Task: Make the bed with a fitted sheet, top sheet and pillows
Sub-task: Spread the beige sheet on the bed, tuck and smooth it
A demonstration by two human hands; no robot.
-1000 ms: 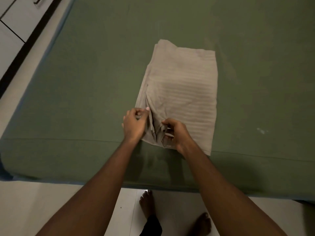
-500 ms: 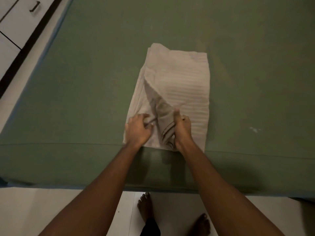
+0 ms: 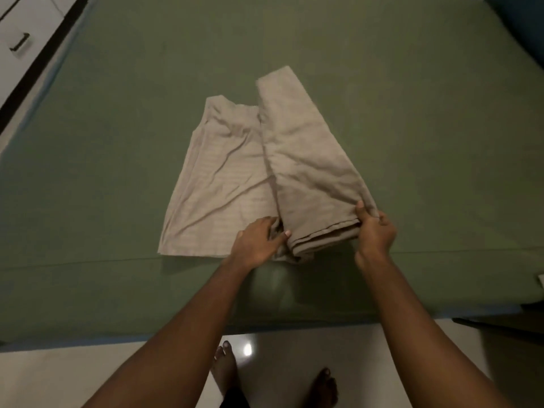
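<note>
- Feet (image 3: 225, 369), bare, stand on a glossy pale floor (image 3: 59, 378) just short of the near edge of the bed (image 3: 88, 304).
- Two bare forearms (image 3: 188, 334) reach over that edge to a beige striped top sheet (image 3: 223, 184). It lies partly unfolded at the middle of the near edge, on the green fitted sheet (image 3: 117, 128) covering the bed.
- Left grip (image 3: 259, 242) pinches cloth at the central fold, thumb and curled fingers closed on it.
- Right grip (image 3: 375, 231) holds the near right corner of a thick folded stack, thumb on top, fingers beneath.
- Likely step: opening the folds. It should go best if the left grip anchors the flat half while the right carries its stack toward the bed's right edge, keeping the layers together and the hem parallel to the near edge.
- Beyond the far left corner stand white drawers (image 3: 20, 39) with a dark handle.
- No brand, label or writing is readable.
</note>
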